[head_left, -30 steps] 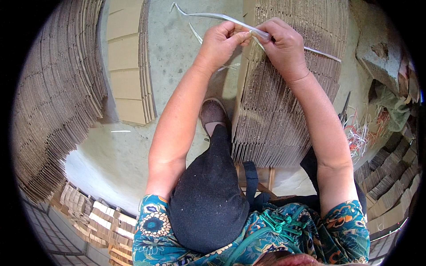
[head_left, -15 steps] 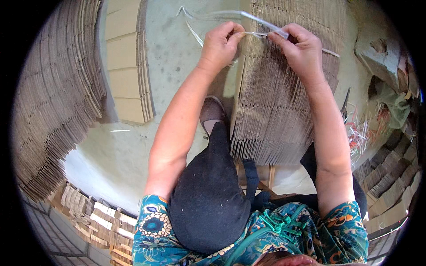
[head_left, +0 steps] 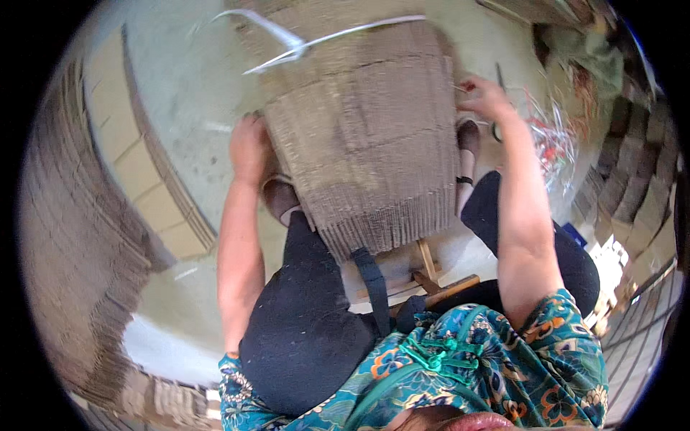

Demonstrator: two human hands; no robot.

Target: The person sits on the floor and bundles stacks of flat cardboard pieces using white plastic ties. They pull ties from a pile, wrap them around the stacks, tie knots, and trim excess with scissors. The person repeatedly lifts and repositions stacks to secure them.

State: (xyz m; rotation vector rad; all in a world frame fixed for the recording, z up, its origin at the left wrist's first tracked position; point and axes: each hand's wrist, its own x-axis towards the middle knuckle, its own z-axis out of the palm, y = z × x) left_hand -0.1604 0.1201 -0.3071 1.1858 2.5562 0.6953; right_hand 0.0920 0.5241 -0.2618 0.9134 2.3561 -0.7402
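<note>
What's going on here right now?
A person has a stack of cardboard between their legs, with a white strap across its far part. The left hand is at the stack's left side and the right hand is by its right side; neither is on the white strap. Blur hides whether either hand is gripping anything.

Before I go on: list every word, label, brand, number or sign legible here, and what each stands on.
No text can be read.
Cardboard bundle: no legible marks on its visible edges.
White strap: blurred, no lettering discernible.
Pale cardboard at left: too blurred for any small print.
Shirt: floral pattern, no lettering visible.
</note>
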